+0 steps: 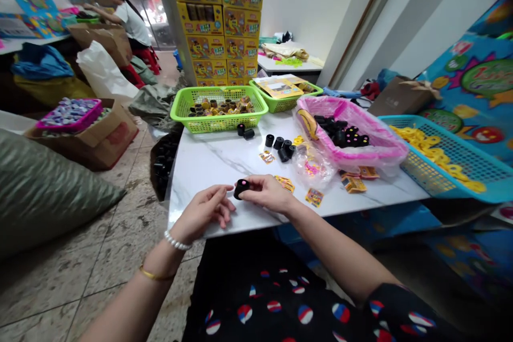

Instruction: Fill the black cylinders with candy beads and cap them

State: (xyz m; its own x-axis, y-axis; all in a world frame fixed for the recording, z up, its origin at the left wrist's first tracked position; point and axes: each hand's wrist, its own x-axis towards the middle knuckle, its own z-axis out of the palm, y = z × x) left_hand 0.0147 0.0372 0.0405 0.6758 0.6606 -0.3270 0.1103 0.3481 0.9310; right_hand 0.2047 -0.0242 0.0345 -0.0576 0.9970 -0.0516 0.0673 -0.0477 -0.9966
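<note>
Black cylinder (241, 188) with a pink dot, held in a neat, firm pinch by the right hand (266, 193), over the near part of the tabletop (216, 165); left hand (202, 212) half-open, curled fingers just beside it; more black cylinders (282, 148) farther on, pink-lined basket (385, 141) off to the right!

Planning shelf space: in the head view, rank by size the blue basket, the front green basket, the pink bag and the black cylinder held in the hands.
Largest, too alike to rank: blue mesh basket and pink plastic bag. Next, green mesh basket, though it sits farther from the camera. Smallest: black cylinder.
</note>
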